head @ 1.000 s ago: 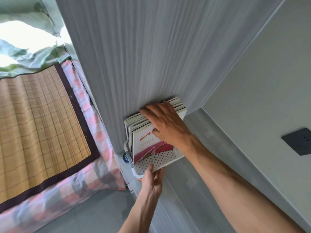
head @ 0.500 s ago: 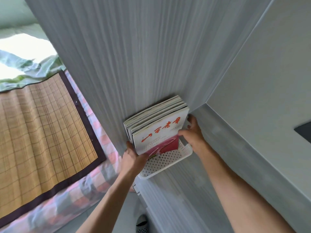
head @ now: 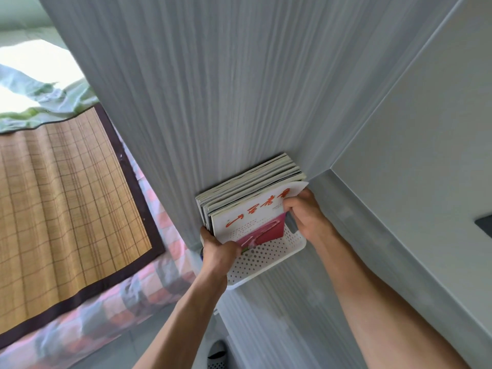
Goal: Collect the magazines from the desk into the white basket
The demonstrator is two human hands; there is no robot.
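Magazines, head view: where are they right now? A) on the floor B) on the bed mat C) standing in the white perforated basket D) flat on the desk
C: the magazines stand on edge inside the white basket, with the left hand gripping its left end and the right hand pinching the front cover's corner.

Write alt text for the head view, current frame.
Two hands grip a white basket of upright magazines on a grey desk: the left hand at its left end, the right hand pinching the front magazine's top corner. A bed with a bamboo mat lies to the left.
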